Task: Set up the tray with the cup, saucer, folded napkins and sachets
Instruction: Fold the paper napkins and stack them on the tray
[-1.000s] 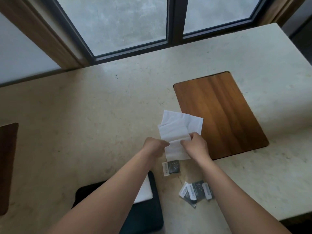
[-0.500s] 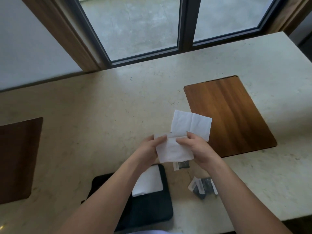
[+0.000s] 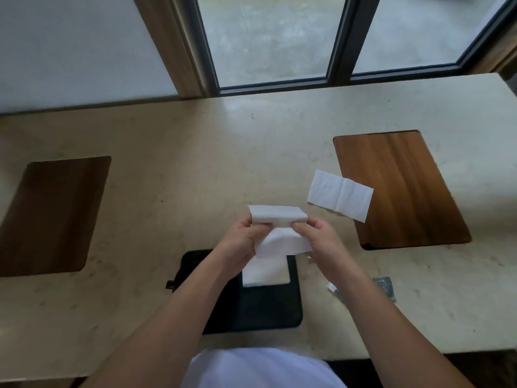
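Both hands hold one white napkin (image 3: pixel 279 231) in the air above the table, its top edge bent over into a fold. My left hand (image 3: pixel 243 239) pinches its left side and my right hand (image 3: pixel 321 239) its right side. A second white napkin (image 3: pixel 340 195) lies flat on the table, its right end overlapping the right wooden inlay. A black tray (image 3: pixel 268 306) sits near the table's front edge below my hands, with a folded white napkin (image 3: pixel 265 271) on it. Dark sachets (image 3: pixel 384 287) lie to the right of the tray, partly hidden by my right forearm.
The beige stone table (image 3: pixel 195 163) has a wooden inlay on the right (image 3: pixel 405 197) and a darker one on the left (image 3: pixel 53 214). A window with dark frames (image 3: pixel 340 37) runs behind the table. No cup or saucer is in view.
The hands lifted one napkin off the table and toward me, and folded its top edge over. The other napkin stayed lying on the table. The camera tilted back, showing more of the tray.
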